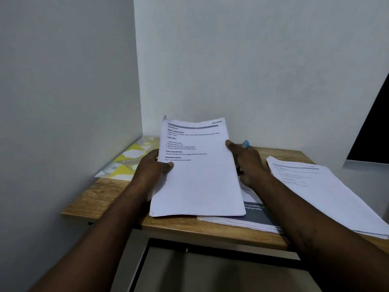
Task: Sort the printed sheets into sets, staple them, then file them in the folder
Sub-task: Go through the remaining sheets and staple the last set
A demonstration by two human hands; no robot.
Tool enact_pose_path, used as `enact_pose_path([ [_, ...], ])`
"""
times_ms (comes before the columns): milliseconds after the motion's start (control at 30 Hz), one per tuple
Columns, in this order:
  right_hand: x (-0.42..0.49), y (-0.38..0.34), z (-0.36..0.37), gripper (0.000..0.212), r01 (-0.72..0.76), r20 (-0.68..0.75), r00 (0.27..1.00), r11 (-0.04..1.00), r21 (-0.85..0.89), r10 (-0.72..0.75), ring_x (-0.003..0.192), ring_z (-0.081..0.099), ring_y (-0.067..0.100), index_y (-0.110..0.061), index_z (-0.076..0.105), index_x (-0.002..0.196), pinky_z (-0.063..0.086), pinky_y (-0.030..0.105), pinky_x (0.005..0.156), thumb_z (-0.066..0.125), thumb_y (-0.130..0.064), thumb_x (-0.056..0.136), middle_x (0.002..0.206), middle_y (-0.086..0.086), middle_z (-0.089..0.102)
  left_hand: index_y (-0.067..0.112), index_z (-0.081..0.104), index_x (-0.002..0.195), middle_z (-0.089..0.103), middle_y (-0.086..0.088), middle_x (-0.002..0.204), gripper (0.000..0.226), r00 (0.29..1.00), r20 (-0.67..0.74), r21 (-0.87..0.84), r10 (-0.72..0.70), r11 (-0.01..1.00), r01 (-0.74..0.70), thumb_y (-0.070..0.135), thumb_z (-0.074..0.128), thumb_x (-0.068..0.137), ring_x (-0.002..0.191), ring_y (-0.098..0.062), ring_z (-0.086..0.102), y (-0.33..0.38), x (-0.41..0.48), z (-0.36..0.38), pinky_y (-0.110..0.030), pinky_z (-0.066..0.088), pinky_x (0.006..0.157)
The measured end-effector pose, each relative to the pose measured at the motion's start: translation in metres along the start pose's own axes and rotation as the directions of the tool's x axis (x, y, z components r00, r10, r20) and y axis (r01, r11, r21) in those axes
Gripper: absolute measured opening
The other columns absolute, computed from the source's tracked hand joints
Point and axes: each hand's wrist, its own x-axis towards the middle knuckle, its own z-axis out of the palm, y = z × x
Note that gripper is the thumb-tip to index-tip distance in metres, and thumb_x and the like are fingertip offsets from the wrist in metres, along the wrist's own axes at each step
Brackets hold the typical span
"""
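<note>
I hold a thick set of printed sheets [200,175] tilted up above the wooden table [99,197]. My left hand [151,167] grips its left edge, thumb on the top page. My right hand [248,163] grips the right edge, thumb on the front. A blue stapler [245,143] peeks out behind my right hand. Under the held set lies another pile with a dark grey printed sheet [255,211]. A second pile of printed sheets [320,192] lies at the table's right. The yellow and white patterned folder [128,159] lies flat at the table's back left.
White walls meet in a corner just behind the table. The right pile overhangs the table's front right edge. A grey ledge [366,167] and a dark opening sit at the far right. Below the table's front edge is a grey floor.
</note>
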Motion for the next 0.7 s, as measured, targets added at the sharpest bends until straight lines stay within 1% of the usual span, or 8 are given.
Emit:
enact_pose_path([
  [67,-0.01,0.004,0.001,0.043,-0.006,0.084,0.996,0.999,-0.043,0.01,0.065,0.059,0.027,0.002,0.066,0.103,0.044,0.033,0.062,0.085,-0.032,0.085,0.095,0.025,0.075,0.002,0.065,0.128,0.075,-0.016,0.121,0.045,0.999,-0.049,0.019,-0.002,1.0,0.003,-0.018,0.058,0.088,0.112,-0.042,0.072,0.003,-0.002,-0.006,-0.057,0.054,0.104],
  [133,-0.021,0.008,0.001,0.024,0.019,0.126,0.992,0.995,-0.096,-0.006,0.056,0.052,0.022,-0.006,0.065,0.099,0.035,0.025,0.052,0.079,-0.024,0.092,0.089,0.021,0.069,0.009,0.07,0.122,0.077,-0.01,0.117,0.042,0.995,-0.102,0.071,0.004,0.997,0.003,-0.014,0.063,0.087,0.107,-0.038,0.074,0.004,-0.001,-0.014,-0.057,0.055,0.102],
  [233,-0.032,0.015,0.003,0.013,0.049,0.156,0.987,0.987,-0.152,-0.025,0.07,0.064,0.026,-0.012,0.065,0.093,0.041,0.027,0.056,0.078,-0.016,0.092,0.088,0.013,0.077,0.006,0.07,0.12,0.078,-0.013,0.117,0.038,0.997,-0.074,0.07,-0.028,0.997,0.034,-0.014,0.063,0.087,0.102,-0.036,0.076,0.007,-0.005,-0.017,-0.054,0.056,0.102],
  [300,-0.038,0.018,0.005,0.016,0.073,0.14,0.989,0.98,-0.186,-0.047,0.075,0.064,0.028,-0.008,0.066,0.096,0.045,0.033,0.062,0.079,-0.014,0.088,0.09,0.019,0.077,0.006,0.072,0.111,0.08,-0.012,0.11,0.029,0.999,0.003,0.102,-0.036,0.994,0.036,-0.013,0.063,0.091,0.09,-0.027,0.079,0.008,-0.016,-0.008,-0.041,0.063,0.085],
  [400,-0.041,0.02,0.005,0.024,0.073,0.076,0.995,0.978,-0.194,-0.06,0.079,0.074,0.031,-0.002,0.068,0.1,0.057,0.042,0.073,0.081,-0.01,0.082,0.101,0.023,0.078,0.009,0.072,0.107,0.082,-0.003,0.098,0.027,0.992,0.115,0.118,-0.053,0.992,0.04,-0.012,0.062,0.094,0.077,-0.017,0.079,0.006,-0.028,0.002,-0.025,0.06,0.06],
  [500,-0.041,0.024,-0.001,0.038,0.069,0.039,0.997,0.973,-0.221,-0.062,0.092,0.078,0.037,-0.001,0.069,0.103,0.062,0.051,0.086,0.081,-0.019,0.072,0.098,0.015,0.08,0.005,0.071,0.116,0.08,-0.01,0.11,0.032,0.988,0.137,0.133,-0.078,0.989,0.06,-0.012,0.06,0.093,0.088,-0.024,0.079,0.0,-0.03,0.002,-0.029,0.061,0.066],
  [567,-0.04,0.027,-0.006,0.031,0.068,0.018,0.998,0.967,-0.246,-0.066,0.093,0.078,0.035,-0.004,0.07,0.104,0.062,0.053,0.089,0.081,-0.018,0.079,0.097,0.011,0.08,0.004,0.07,0.12,0.079,-0.011,0.113,0.036,0.985,0.134,0.147,-0.105,0.985,0.085,-0.014,0.06,0.091,0.096,-0.03,0.078,-0.005,-0.027,-0.001,-0.035,0.061,0.076],
  [700,-0.04,0.025,-0.013,0.042,-0.023,0.019,0.999,0.979,-0.205,0.027,0.093,0.079,0.033,-0.005,0.063,0.118,0.063,0.046,0.083,0.082,-0.021,0.085,0.106,0.014,0.079,0.013,0.07,0.12,0.08,-0.006,0.113,0.045,0.991,0.063,0.264,-0.119,0.96,0.098,-0.005,0.077,0.079,0.099,-0.031,0.078,-0.009,-0.022,-0.006,-0.048,0.059,0.094],
])
